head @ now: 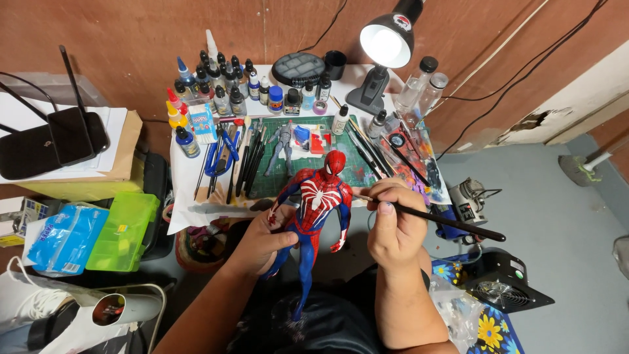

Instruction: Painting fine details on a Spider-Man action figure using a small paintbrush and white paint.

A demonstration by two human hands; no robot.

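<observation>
- Left hand: closed round waist/legs of red-and-blue figure, held upright at near edge of table, over lap.
- Right hand: fingers pinched on black paintbrush; tip at figure's right-side arm, handle runs out right.
- Grey figure: lies on green cutting mat, far of red one.
- Paint bottles: cluster, far left of table.
- Desk lamp: lit, far right.
- Green plastic case: left, off table.
- Tools/brushes row: left of mat.

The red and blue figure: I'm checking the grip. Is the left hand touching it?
Touching. The head view shows the left hand wrapped around the figure at its hip and thigh.
</observation>
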